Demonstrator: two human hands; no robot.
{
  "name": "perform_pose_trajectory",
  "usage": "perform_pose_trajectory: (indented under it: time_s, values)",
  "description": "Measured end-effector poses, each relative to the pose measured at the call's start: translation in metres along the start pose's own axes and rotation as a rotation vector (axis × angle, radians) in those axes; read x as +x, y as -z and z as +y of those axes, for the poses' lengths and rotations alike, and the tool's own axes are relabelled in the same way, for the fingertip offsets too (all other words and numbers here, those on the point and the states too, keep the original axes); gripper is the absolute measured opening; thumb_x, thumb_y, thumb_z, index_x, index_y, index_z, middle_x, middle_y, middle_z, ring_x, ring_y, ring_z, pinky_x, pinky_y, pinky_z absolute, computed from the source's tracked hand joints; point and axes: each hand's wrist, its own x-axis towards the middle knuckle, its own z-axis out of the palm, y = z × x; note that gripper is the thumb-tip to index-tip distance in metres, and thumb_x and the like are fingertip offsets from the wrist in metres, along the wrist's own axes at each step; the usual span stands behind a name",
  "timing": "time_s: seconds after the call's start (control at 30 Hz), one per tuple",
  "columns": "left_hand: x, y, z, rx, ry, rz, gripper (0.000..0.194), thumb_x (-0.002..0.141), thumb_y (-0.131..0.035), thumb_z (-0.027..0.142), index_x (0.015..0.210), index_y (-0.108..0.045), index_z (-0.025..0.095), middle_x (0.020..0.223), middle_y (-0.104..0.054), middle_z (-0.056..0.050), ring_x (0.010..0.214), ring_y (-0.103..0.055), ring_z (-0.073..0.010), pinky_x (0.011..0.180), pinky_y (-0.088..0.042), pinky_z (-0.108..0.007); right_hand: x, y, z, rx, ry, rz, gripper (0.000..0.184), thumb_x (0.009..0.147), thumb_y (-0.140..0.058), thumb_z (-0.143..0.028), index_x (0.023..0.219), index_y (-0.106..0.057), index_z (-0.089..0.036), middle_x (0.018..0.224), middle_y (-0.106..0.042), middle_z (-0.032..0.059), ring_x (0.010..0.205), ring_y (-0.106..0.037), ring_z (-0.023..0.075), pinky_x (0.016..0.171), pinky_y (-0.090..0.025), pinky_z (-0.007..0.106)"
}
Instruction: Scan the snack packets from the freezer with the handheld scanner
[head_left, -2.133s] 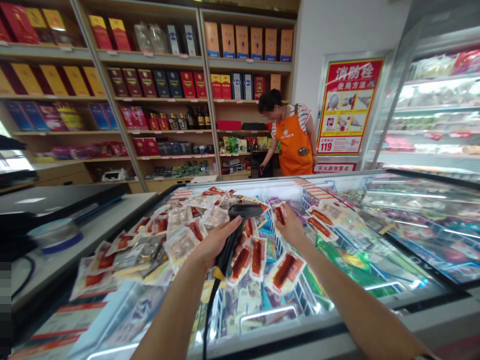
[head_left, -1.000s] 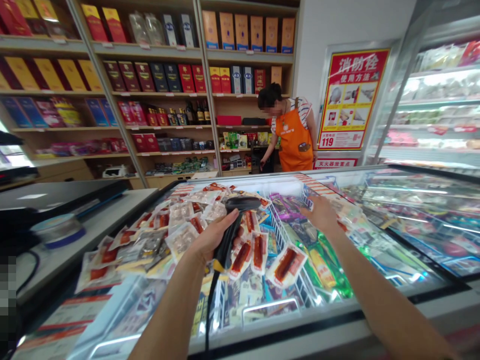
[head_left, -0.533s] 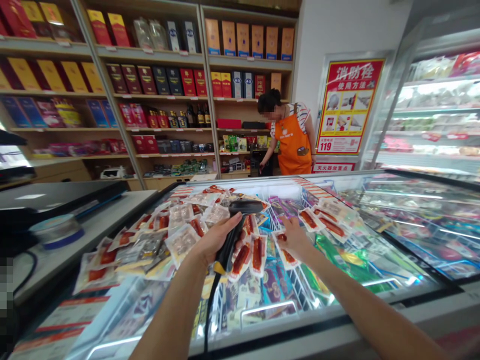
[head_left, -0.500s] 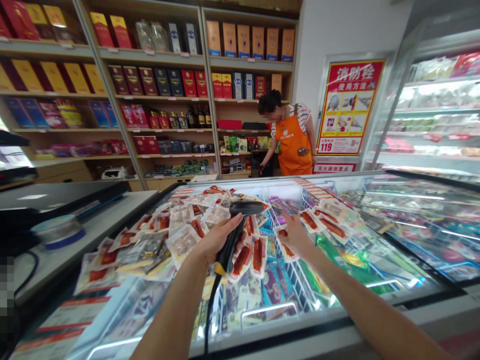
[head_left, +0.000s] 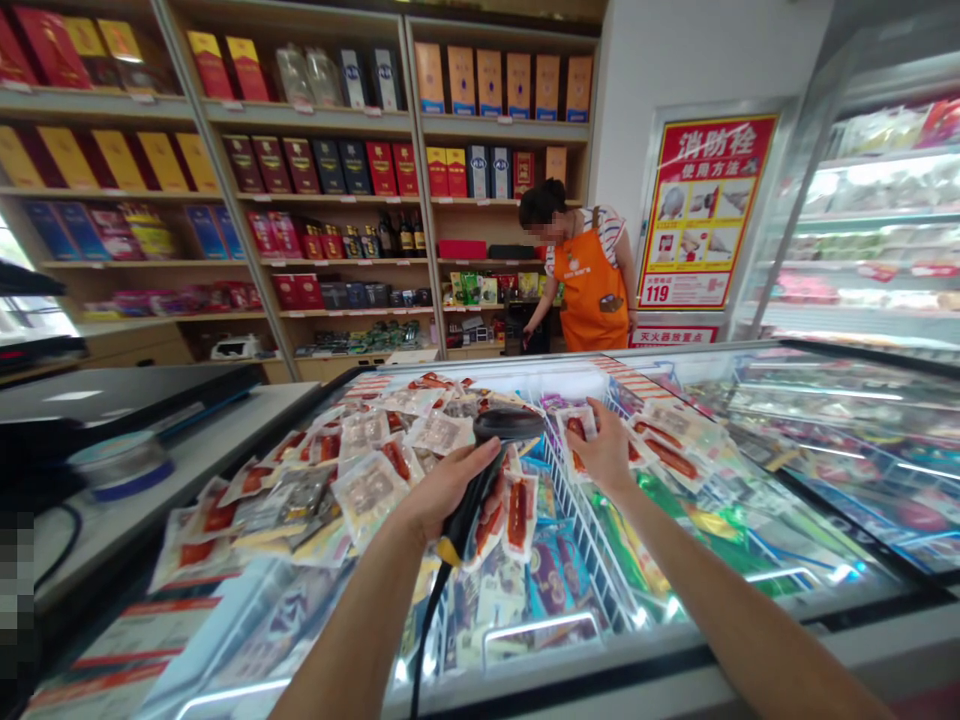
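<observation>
My left hand [head_left: 448,490] is closed round the handle of a black barcode scanner [head_left: 508,424], its head pointing right and its cable running down toward me. In my right hand [head_left: 606,448] is a clear vacuum pack of red sausage [head_left: 577,437], pinched at its right edge and raised upright in front of the scanner head. Below the scanner, more sausage packs [head_left: 517,512] lie on the glass. To the left spreads a heap of vacuum packs [head_left: 367,490], some with sausage, some with pale contents. Right of my right hand lies a smaller group of sausage packs [head_left: 667,450].
The packs lie on the glass lid of a chest freezer [head_left: 525,690] with wire baskets inside. A counter [head_left: 247,420] with a roll of tape [head_left: 120,465] stands at left. Behind the freezer a person in an orange apron [head_left: 592,300] bends beside shelves of boxes [head_left: 322,165].
My right hand has put one sausage pack with the right-hand group, come back, and picked up another from below the scanner. It has lifted that pack before the scanner head. The left hand keeps its grip.
</observation>
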Motion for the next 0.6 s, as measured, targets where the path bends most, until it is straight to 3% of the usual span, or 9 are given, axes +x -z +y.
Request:
perform_pose_trajectory:
  time_s: [0.3, 0.47, 0.6]
  values:
    - [0.001, 0.002, -0.001, -0.005, -0.039, -0.001, 0.032, 0.071, -0.044, 0.047, 0.069, -0.047, 0.015, 0.055, -0.052, -0.001, 0.038, -0.045, -0.0077, 0.035, -0.035, -0.020, 0.004, 0.000, 0.010, -0.011, 0.011, 0.030, 0.049, 0.066, -0.049, -0.034, 0.111, -0.042, -0.014, 0.101, -0.049, 0.0086, 0.095, -0.042, 0.0190, 0.085, -0.032, 0.031]
    - [-0.001, 0.010, 0.008, -0.025, -0.010, 0.121, 0.033, 0.068, -0.048, 0.048, 0.070, -0.045, 0.015, 0.055, -0.051, 0.000, 0.039, -0.046, -0.0071, 0.035, -0.034, -0.018, 0.012, 0.002, 0.043, -0.217, -0.031, -0.102, 0.038, 0.067, -0.047, -0.026, 0.102, -0.051, -0.012, 0.102, -0.045, 0.0112, 0.094, -0.043, 0.0194, 0.083, -0.034, 0.030]
    - [-0.004, 0.013, 0.012, -0.024, 0.009, 0.161, 0.033, 0.068, -0.048, 0.047, 0.069, -0.044, 0.015, 0.053, -0.050, 0.001, 0.038, -0.045, -0.0069, 0.035, -0.034, -0.018, 0.019, 0.018, 0.071, -0.453, -0.042, -0.146, 0.031, 0.070, -0.043, -0.022, 0.098, -0.055, -0.015, 0.104, -0.044, 0.0110, 0.094, -0.042, 0.0210, 0.080, -0.033, 0.032]
